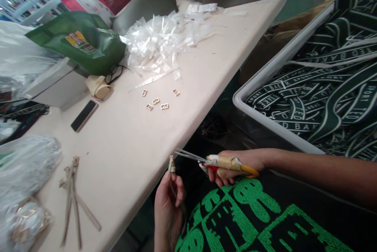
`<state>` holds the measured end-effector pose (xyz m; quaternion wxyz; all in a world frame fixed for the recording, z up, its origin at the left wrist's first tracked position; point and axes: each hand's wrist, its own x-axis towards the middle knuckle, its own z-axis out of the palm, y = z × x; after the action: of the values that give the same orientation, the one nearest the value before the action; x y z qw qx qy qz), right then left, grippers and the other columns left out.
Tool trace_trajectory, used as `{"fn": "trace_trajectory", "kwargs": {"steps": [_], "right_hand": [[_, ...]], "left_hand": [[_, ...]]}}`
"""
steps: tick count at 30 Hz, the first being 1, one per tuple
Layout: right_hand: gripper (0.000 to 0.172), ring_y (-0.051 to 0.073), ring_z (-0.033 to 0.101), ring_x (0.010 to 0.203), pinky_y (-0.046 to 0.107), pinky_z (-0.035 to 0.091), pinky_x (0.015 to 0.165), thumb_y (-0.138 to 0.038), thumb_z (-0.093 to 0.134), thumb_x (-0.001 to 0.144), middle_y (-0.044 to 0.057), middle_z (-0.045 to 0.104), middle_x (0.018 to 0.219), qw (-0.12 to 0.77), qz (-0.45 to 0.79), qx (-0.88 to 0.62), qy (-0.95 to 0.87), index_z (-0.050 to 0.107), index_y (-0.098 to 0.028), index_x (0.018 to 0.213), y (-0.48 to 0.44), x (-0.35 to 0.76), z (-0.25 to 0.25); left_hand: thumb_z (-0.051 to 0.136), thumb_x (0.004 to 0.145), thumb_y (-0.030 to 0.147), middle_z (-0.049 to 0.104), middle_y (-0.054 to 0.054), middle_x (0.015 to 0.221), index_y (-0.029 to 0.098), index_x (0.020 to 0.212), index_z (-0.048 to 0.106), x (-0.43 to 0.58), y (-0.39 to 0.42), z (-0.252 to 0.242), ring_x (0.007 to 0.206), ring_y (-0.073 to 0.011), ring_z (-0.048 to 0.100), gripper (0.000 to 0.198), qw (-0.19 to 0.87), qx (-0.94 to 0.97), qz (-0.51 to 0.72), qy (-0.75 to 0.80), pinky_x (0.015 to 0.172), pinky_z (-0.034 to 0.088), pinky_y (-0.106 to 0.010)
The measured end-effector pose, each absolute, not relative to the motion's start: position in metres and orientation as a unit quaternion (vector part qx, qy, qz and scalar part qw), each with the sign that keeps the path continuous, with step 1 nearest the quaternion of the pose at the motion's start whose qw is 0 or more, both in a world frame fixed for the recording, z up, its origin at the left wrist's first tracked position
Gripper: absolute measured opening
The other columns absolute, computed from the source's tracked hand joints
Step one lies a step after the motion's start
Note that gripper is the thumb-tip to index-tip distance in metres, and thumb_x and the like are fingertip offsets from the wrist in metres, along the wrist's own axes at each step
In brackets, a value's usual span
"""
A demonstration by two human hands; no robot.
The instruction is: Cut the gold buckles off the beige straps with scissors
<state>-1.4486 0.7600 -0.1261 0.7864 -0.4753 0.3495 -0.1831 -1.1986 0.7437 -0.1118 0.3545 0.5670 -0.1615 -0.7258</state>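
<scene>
My left hand, at the table's front edge, pinches a thin beige strap with a small buckle at its upper end. To its right, my right hand is closed around scissors with taped handles. The slim blades are slightly apart and point left, their tips close to the buckle end of the strap. Several small metal buckles lie loose on the table. At the left, several beige straps rest in a small bunch.
A pile of clear plastic pieces and a green bag stand farther back. Left are a black bar-shaped object and plastic bags. A white-rimmed bin on the right holds dark green lettered straps.
</scene>
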Motion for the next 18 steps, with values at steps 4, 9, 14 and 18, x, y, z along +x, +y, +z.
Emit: {"fn": "trace_trajectory", "kwargs": {"steps": [4,9,14,18], "right_hand": [[0.029,0.013,0.057,0.066,0.025,0.045,0.060,-0.045,0.056,0.077,0.006,0.065,0.077,0.780,-0.160,-0.490,0.354,0.060,-0.016,0.078,0.757,-1.443,-0.120],[0.026,0.015,0.056,0.066,0.028,0.046,0.063,-0.043,0.061,0.067,0.004,0.062,0.073,0.783,-0.132,-0.495,0.353,0.056,-0.017,0.072,0.749,-1.440,-0.117],[0.035,0.016,0.058,0.072,0.028,0.048,0.067,-0.048,0.063,0.069,0.004,0.063,0.080,0.783,-0.063,-0.510,0.352,0.060,-0.015,0.080,0.743,-1.441,-0.121],[0.039,0.016,0.058,0.072,0.028,0.049,0.065,-0.052,0.061,0.073,0.006,0.064,0.083,0.779,-0.057,-0.511,0.359,0.060,-0.014,0.082,0.744,-1.441,-0.125]], "left_hand": [[0.087,0.063,0.044,0.056,0.006,0.059,0.017,0.072,0.057,-1.201,0.744,-0.110,0.040,0.0000,0.034,0.042,0.364,0.588,-0.703,-0.166,0.035,0.022,-0.012],[0.089,0.060,0.042,0.056,0.005,0.064,0.016,0.077,0.061,-1.201,0.746,-0.111,0.045,-0.0011,0.040,0.041,0.392,0.604,-0.671,-0.178,0.037,0.027,-0.011],[0.084,0.069,0.048,0.056,0.004,0.060,0.018,0.074,0.061,-1.201,0.746,-0.112,0.045,-0.0032,0.040,0.038,0.383,0.589,-0.672,-0.231,0.039,0.028,-0.013],[0.075,0.079,0.045,0.059,0.002,0.064,0.019,0.075,0.063,-1.198,0.746,-0.115,0.047,-0.0047,0.043,0.030,0.389,0.582,-0.668,-0.251,0.042,0.033,-0.014]]}}
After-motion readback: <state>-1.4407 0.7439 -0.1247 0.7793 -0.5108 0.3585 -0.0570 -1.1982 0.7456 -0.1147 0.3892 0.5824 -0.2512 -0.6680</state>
